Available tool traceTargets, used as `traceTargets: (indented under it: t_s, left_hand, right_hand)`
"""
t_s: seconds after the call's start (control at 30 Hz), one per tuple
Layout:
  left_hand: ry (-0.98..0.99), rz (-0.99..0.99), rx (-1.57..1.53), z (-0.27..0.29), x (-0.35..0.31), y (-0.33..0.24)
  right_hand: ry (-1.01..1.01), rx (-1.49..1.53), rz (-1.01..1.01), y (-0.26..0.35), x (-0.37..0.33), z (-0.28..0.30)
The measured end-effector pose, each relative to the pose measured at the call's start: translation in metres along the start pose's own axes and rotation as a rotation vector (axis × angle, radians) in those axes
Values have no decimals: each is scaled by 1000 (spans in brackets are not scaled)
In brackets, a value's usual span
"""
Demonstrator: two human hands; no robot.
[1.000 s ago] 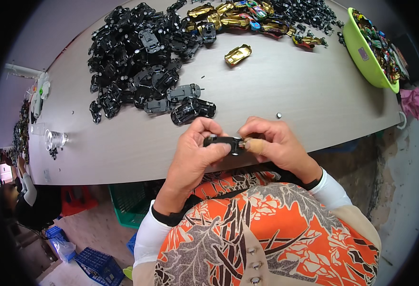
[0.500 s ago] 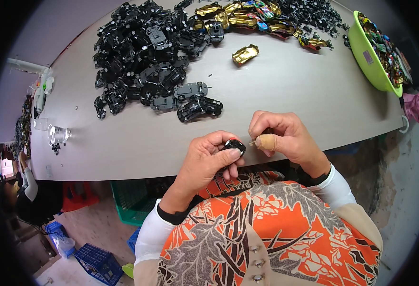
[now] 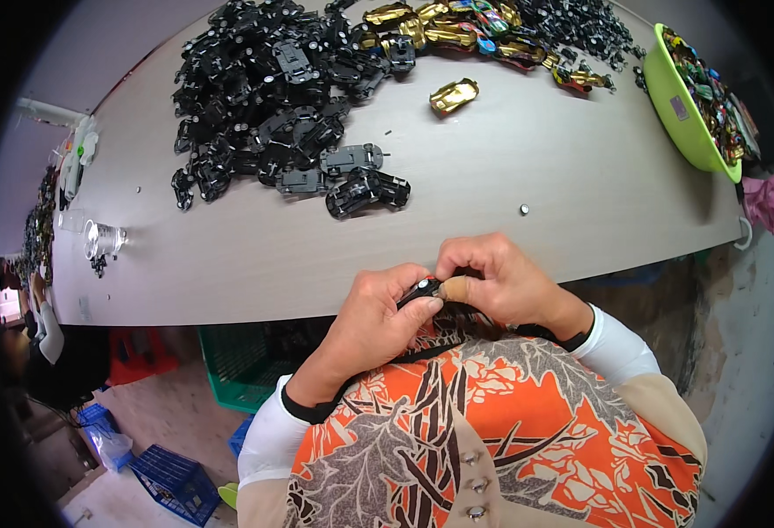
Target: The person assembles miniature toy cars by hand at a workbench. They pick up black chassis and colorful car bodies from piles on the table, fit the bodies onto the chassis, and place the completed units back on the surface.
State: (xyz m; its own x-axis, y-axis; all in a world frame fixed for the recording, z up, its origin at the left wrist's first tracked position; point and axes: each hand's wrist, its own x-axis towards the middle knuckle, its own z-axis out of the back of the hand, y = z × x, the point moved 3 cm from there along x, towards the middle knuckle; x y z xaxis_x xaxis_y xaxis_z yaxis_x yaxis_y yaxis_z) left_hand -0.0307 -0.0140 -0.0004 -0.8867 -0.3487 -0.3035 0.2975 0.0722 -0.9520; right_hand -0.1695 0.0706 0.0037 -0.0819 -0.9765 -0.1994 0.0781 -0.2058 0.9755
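Close to the table's near edge, my left hand (image 3: pixel 378 312) is closed round a small black toy car (image 3: pixel 421 289), which shows a bit of red and a pale round spot; the fingers cover most of it. My right hand (image 3: pixel 506 286) meets it from the right, its fingers and tan-wrapped thumb pinched together at the car's end. What lies inside that pinch is hidden. A small round piece like a toy wheel (image 3: pixel 524 210) lies on the table beyond my right hand. Farther off, a gold toy car body (image 3: pixel 454 97) sits apart from the others.
A large heap of black toy car chassis (image 3: pixel 255 97) covers the back left of the table (image 3: pixel 228 255). Gold and coloured car bodies (image 3: pixel 453 35) lie at the back. A green basin (image 3: pixel 682 110) full of toy cars stands right, a clear cup (image 3: pixel 103 239) left. Another person sits far left.
My right hand has moved left and down to the toy car, closing the gap between my hands. The small round piece now lies on the table where none showed before.
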Motion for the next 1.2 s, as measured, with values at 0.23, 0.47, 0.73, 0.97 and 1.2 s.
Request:
traceTargets:
  t_s: [0.23,0.47,0.73,0.97,1.2]
  left_hand:
    - [6,133,20,20,-28,3]
    - [-422,173,453,81,-123,54]
    - [-800,-118,577,95,-108,11]
    - [-542,-473,978,64,14,-46]
    - [-507,-445,1083,57,44,-28]
  right_hand:
    - [249,-115,155,5,18,-17]
    - [-360,-723,496,34,75,77]
    - [-227,-1206,444,18,115,96]
    - [-243,-109,173,28,83,93]
    - [-235,-258,313,-8,41,99]
